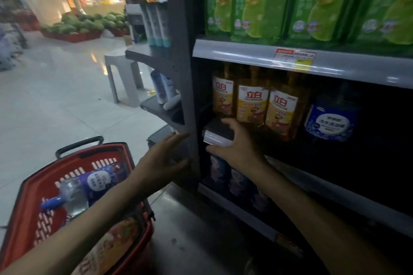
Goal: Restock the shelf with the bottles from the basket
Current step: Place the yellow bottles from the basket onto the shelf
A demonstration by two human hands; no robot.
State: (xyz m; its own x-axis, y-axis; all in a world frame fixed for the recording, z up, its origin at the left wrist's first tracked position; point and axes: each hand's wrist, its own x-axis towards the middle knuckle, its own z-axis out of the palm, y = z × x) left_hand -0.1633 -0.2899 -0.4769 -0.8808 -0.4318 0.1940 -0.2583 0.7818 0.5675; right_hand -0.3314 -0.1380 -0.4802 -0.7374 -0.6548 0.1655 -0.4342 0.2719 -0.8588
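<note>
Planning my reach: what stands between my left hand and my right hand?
In the head view, the shelf's grey upright stands between the left hand and the right hand, which grips the rail.

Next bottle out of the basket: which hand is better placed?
Left. The left hand is open and empty, nearer the basket; the right hand grips the shelf edge.

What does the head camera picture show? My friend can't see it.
A person's right hand holds the shelf edge under three yellow bottles, and the open left hand is by the grey upright. A red basket holding a blue-capped bottle stands lower left.
</note>
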